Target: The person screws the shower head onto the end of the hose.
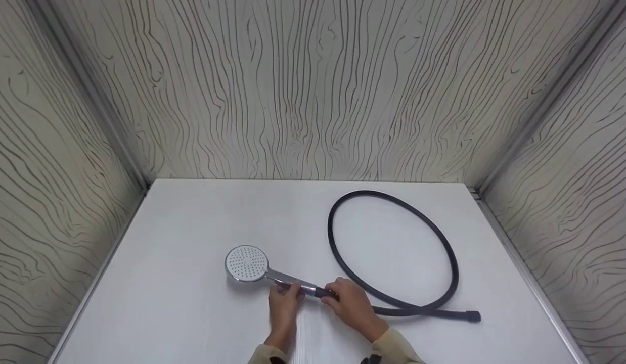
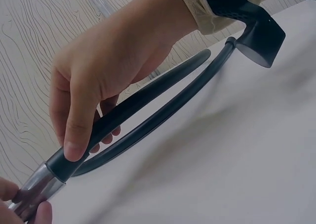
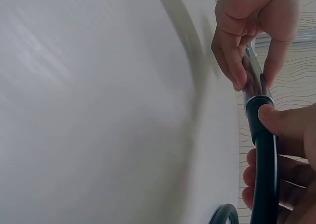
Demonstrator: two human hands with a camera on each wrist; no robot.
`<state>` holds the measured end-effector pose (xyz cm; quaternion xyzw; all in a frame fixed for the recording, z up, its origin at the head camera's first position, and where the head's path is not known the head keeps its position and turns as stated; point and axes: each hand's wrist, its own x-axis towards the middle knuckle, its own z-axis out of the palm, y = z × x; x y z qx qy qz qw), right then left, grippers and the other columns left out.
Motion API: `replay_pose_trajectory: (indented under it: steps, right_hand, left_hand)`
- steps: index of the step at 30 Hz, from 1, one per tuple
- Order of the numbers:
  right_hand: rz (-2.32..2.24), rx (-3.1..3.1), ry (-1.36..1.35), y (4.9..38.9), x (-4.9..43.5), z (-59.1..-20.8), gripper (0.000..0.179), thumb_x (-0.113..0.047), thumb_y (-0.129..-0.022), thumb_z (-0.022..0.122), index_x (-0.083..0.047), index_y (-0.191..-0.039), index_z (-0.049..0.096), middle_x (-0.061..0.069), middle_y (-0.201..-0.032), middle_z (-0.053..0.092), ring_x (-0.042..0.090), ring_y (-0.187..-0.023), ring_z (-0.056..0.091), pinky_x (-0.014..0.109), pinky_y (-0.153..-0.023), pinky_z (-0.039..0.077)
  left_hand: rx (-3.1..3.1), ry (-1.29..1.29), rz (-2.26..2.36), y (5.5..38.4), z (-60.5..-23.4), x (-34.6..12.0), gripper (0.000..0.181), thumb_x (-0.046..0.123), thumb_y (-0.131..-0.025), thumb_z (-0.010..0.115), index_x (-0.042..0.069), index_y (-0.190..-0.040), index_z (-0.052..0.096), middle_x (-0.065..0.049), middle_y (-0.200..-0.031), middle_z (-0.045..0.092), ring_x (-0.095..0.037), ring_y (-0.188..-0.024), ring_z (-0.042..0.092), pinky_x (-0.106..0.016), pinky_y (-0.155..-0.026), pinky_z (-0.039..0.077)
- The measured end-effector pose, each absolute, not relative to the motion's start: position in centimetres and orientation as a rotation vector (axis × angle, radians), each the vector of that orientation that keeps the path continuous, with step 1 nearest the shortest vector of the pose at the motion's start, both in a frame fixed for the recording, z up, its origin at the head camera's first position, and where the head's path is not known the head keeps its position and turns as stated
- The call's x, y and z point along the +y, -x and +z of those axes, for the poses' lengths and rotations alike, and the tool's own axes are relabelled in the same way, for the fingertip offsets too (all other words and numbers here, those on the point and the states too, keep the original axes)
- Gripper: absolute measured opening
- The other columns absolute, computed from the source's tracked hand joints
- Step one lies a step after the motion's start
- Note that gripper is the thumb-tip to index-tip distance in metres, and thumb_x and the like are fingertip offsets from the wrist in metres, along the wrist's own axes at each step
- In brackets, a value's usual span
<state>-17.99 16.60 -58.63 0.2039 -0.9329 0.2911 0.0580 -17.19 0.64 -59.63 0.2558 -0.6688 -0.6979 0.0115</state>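
Note:
A chrome shower head [image 1: 246,263] with a round white spray face points its handle down to the right. My left hand [image 1: 283,311] pinches that chrome handle [image 1: 308,290] near its lower end between thumb and fingers. Right beside it, my right hand [image 1: 351,304] grips the black end fitting of a shower hose [image 1: 452,260]. In the right wrist view the black fitting [image 3: 259,117] meets the handle's end in one line, with my right thumb along it. The left wrist view shows the same joint, the handle [image 2: 37,192] partly covered by my left fingertips.
From my right hand the hose runs in a large loop over the right half of the white table [image 1: 191,217]. Its free end [image 1: 473,316] lies at the right. Wood-patterned panels [image 1: 293,91] stand behind the table and at both sides.

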Motion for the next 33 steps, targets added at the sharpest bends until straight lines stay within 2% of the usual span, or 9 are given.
replay_pose_trajectory:
  steps: [12,19,25,33]
  right_hand:
    - [0.862,-2.820,-0.626,18.5,16.9,-59.3,0.009,-0.019,-0.081,0.076,-0.013,-0.086,0.072,-0.008,-0.071,0.057,-0.001,-0.065,0.043,0.014,-0.054,0.039]
    - [0.811,-2.814,-0.624,18.3,16.8,-59.5,0.010,-0.022,-0.082,0.075,-0.013,-0.086,0.072,-0.008,-0.070,0.056,-0.001,-0.064,0.041,0.013,-0.054,0.038]
    - [0.811,-2.810,-0.621,18.3,16.7,-59.5,0.008,-0.020,-0.082,0.075,-0.014,-0.086,0.072,-0.009,-0.070,0.056,-0.001,-0.064,0.041,0.013,-0.054,0.039]
    - [0.811,-2.838,-0.620,18.3,16.4,-59.4,0.009,-0.020,-0.082,0.074,-0.013,-0.089,0.073,-0.009,-0.072,0.057,-0.001,-0.065,0.044,0.014,-0.055,0.041]
  left_hand:
    - [-2.105,-0.834,-2.196,17.5,-60.1,0.7,0.050,0.022,-0.092,0.062,-0.008,-0.129,0.047,-0.025,-0.115,0.063,-0.032,-0.103,0.067,-0.045,-0.095,0.055]
    - [-2.009,-0.786,-2.326,17.3,-60.5,0.6,0.054,0.019,-0.095,0.059,-0.010,-0.136,0.039,-0.030,-0.125,0.058,-0.040,-0.115,0.062,-0.036,-0.094,0.059]
    - [-2.005,-0.819,-2.297,17.5,-60.6,0.6,0.050,0.017,-0.093,0.062,-0.011,-0.131,0.043,-0.029,-0.120,0.061,-0.038,-0.110,0.065,-0.036,-0.089,0.061]
    - [-2.041,-0.812,-2.280,17.5,-60.8,0.4,0.051,0.019,-0.095,0.060,-0.008,-0.134,0.043,-0.026,-0.119,0.063,-0.034,-0.108,0.066,-0.035,-0.089,0.061]
